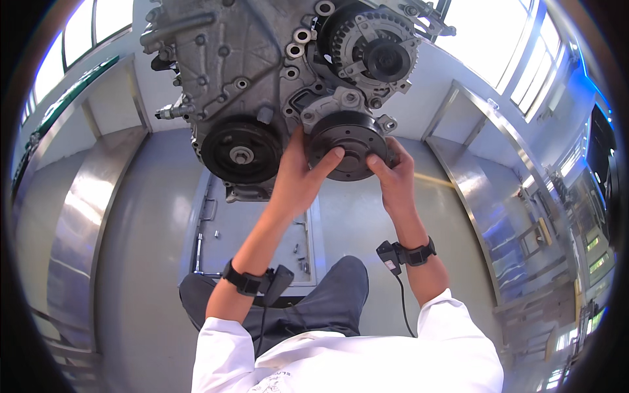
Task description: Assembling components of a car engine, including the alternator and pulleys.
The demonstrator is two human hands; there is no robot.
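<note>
A large grey engine (pixel 219 65) fills the top of the head view. Against its lower right front is a water pump (pixel 347 171) with a round black pulley. My left hand (pixel 303 171) grips the pump's left side, thumb on the pulley face and fingers hidden behind. My right hand (pixel 396 175) holds the right side, its thumb also on the pulley face. Whether the pump touches the engine all round I cannot tell. A black crankshaft pulley (pixel 226 164) sits left of my left hand. Above the pump is an alternator (pixel 373 56) with its own small pulley.
Below the engine stands a grey tray (pixel 255 229) carrying a long-handled ratchet wrench (pixel 198 249), a socket (pixel 217 234) and several small bolts (pixel 304 266). Metal benches (pixel 92 203) run along both sides. Cables hang from bands on my wrists.
</note>
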